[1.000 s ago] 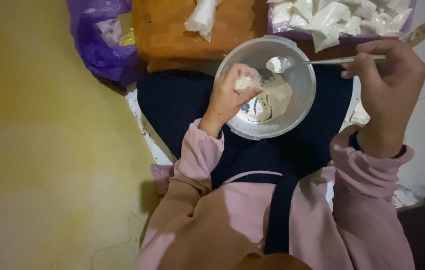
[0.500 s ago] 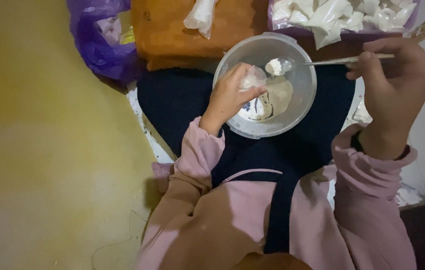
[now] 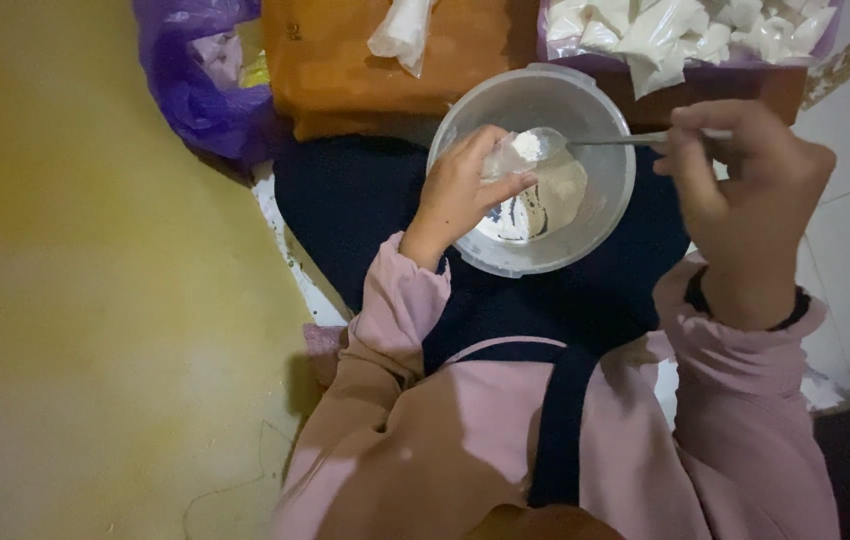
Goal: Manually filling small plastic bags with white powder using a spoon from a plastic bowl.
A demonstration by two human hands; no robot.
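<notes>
A clear plastic bowl (image 3: pixel 607 222) rests on my dark-clothed lap and holds pale powder (image 3: pixel 557 190). Over the bowl's left side my left hand (image 3: pixel 458 193) pinches a small clear plastic bag (image 3: pixel 513 160) by its mouth. My right hand (image 3: pixel 740 195) grips the handle of a metal spoon (image 3: pixel 613 140), which lies level across the bowl. The spoon's tip, heaped with white powder, is at the bag's mouth.
An orange cushion-like block (image 3: pixel 360 60) lies beyond the bowl with a clear bag (image 3: pixel 403 30) on it. A purple-lined tray of several filled white packets (image 3: pixel 685 30) sits at the top right. A purple plastic bag (image 3: pixel 195 80) lies top left by the yellow floor (image 3: pixel 75 300).
The spoon has swung left from the bowl's far rim to the mouth of the small bag. My left hand has lifted the bag slightly toward it.
</notes>
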